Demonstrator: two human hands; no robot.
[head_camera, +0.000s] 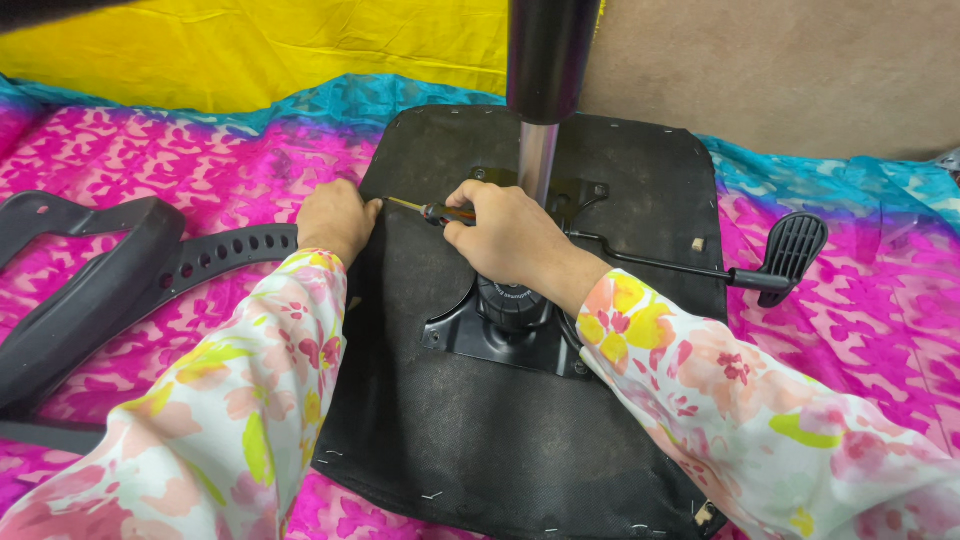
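An upturned black chair seat (470, 420) lies on a pink flowered cloth, its metal mechanism plate (500, 335) bolted to the underside. My right hand (510, 240) grips a screwdriver (425, 209) whose shaft points left toward the seat's left edge. My left hand (335, 218) rests fisted at that edge, right at the screwdriver's tip. A chrome gas-lift column (540, 150) rises from the plate with a black sleeve (550, 55) above it. Both arms wear floral sleeves.
A black chair armrest (110, 270) with a row of holes lies at left. The height lever with a ribbed black paddle (795, 255) sticks out to the right. Yellow fabric (250, 50) and a brown wall (780, 70) lie behind.
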